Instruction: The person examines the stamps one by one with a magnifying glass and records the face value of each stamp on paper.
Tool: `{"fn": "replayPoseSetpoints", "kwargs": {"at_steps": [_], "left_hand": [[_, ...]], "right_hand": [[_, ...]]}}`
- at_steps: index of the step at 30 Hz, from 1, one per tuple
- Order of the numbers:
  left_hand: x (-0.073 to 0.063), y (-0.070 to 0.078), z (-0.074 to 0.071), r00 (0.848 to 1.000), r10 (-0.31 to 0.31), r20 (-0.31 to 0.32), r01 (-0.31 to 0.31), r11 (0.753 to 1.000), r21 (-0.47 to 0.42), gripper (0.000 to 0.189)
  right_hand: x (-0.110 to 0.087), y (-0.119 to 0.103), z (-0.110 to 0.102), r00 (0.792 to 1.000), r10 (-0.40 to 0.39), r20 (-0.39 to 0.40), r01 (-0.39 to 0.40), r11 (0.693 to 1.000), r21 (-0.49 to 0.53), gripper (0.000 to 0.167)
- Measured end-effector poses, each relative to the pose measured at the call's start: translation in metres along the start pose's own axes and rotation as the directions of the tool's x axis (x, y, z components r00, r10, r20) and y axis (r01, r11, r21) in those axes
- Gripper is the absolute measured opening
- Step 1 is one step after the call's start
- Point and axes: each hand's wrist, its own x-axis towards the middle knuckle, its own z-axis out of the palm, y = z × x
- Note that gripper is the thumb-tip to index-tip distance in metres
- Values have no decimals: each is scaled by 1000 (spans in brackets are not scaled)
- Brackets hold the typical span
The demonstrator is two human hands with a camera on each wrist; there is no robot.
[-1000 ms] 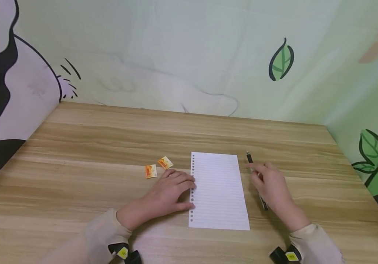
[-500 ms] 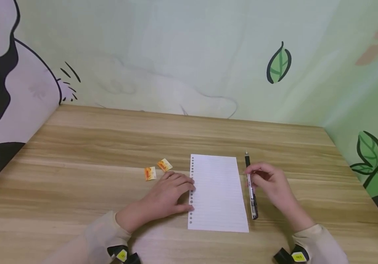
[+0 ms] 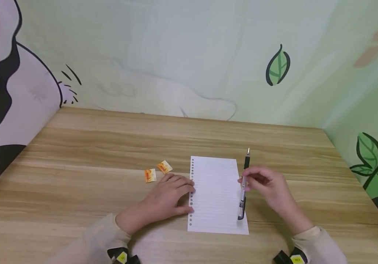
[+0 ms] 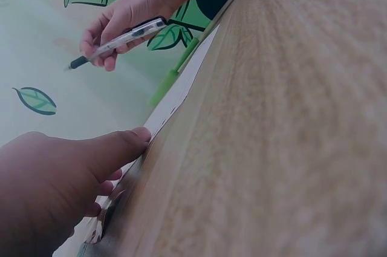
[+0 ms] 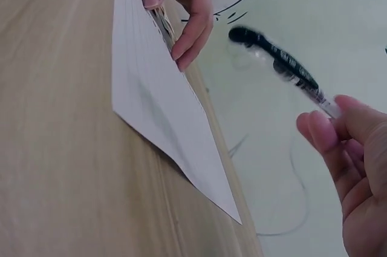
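Observation:
A black-and-clear pen [image 3: 243, 187] is pinched between the thumb and fingers of my right hand [image 3: 268, 183]. Its metal tip points to the far side, away from me. In the left wrist view the pen [image 4: 130, 39] is raised well off the table, and the right wrist view shows its black clip end [image 5: 275, 57]. A lined, hole-punched sheet of paper [image 3: 217, 198] lies under the pen. My left hand [image 3: 167, 196] rests with fingers spread at the sheet's punched left edge, fingertips and thumb touching it.
Two small orange-and-white packets [image 3: 150, 175] lie just beyond my left hand. The wooden table [image 3: 93, 154] meets a wall [image 3: 162, 55] painted with leaves and a cartoon figure. Both wrists wear a dark camera mount [image 3: 123, 255].
My right hand has picked the pen up from the table beside the paper and carried it left over the sheet's right edge. The left hand stays in place.

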Motion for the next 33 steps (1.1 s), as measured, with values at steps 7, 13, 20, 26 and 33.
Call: {"fn": "replayPoseSetpoints", "kwargs": {"at_steps": [7,13,20,26,33], "left_hand": [[-2,0,1,1000,-3,0,3,1000,6,47],[-3,0,3,1000,0,0,0,1000,6,47],[-2,-1,4,1000,16,-13,-15,1000,20,47],[-1,-2,4,999,33,-30,-32,999,34,47],[-1,-2,5,998,40,-45,-38,998,44,48]], "right_hand": [[-2,-8,6,989,-113,-92,95,978,-187,25],[-2,-13,9,974,-83,-211,18,956,-293,16],[-3,-11,7,957,78,-279,-127,978,-164,4],[-2,-10,3,962,105,-252,-108,994,2,25],[-1,-10,2,963,132,-235,-107,987,117,28]]}}
